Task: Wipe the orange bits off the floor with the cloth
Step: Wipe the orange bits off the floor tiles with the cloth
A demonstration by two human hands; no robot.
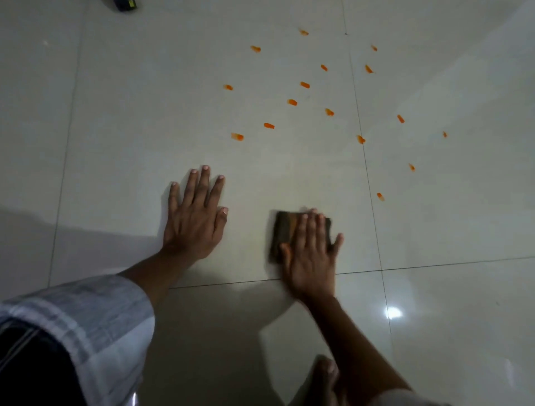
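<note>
Several orange bits [292, 102] lie scattered over the pale tiled floor [121, 121], from the upper middle out to the right. The nearest ones to my hands sit at the left [237, 136] and at the right [380, 196]. A dark folded cloth [285, 231] with an orange smear lies flat on the floor. My right hand [311, 255] presses down on it, fingers together and blurred. My left hand [197, 214] rests flat on the bare floor to the cloth's left, fingers spread, holding nothing.
A dark object [124, 4] lies at the top edge, far left of the bits. Tile joints [367, 174] cross the floor. My foot [325, 376] shows at the bottom, below my right arm. A light glare [393, 313] reflects at lower right.
</note>
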